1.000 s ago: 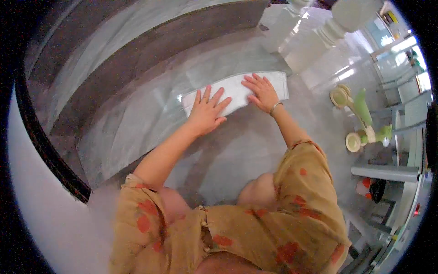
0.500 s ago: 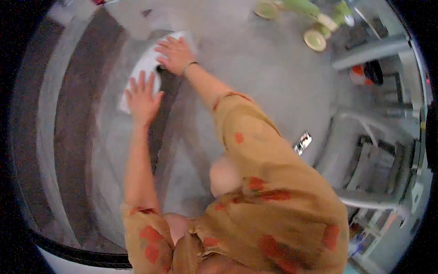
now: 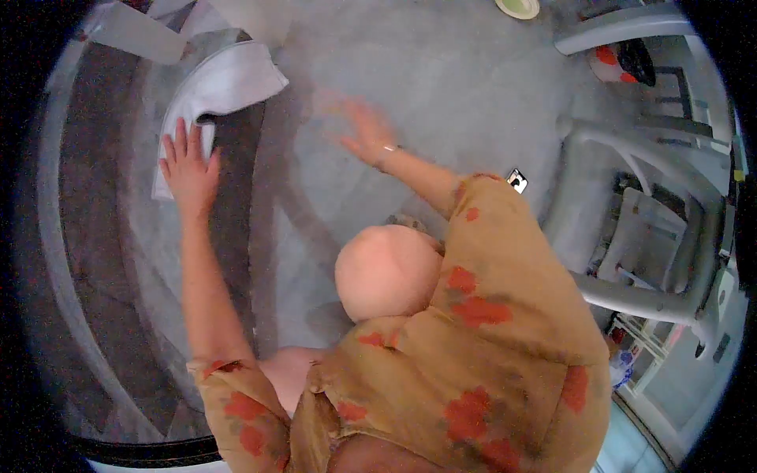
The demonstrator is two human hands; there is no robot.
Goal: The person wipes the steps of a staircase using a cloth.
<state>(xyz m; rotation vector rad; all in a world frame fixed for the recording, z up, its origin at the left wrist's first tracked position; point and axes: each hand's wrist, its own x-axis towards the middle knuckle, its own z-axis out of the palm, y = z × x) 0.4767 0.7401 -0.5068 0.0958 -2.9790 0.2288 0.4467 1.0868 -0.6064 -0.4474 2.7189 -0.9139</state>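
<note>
A white cloth lies curved along the edge of a grey step, its far end hanging a little over the edge. My left hand rests flat on the cloth's near end with its fingers spread. Off to the right of the cloth, my right hand is over the grey floor, touching nothing that I can make out. Its fingers are blurred but apart, and a bracelet circles the wrist.
Dark and grey steps curve along the left. A phone lies on the floor at the right, near a grey chair. A red and white container with a black bag stands farther back. A pale post base is at the top left.
My right hand has lifted off the cloth and moved right over the floor. My left hand stays on the cloth. The view has turned, so the steps now lie at the left.
</note>
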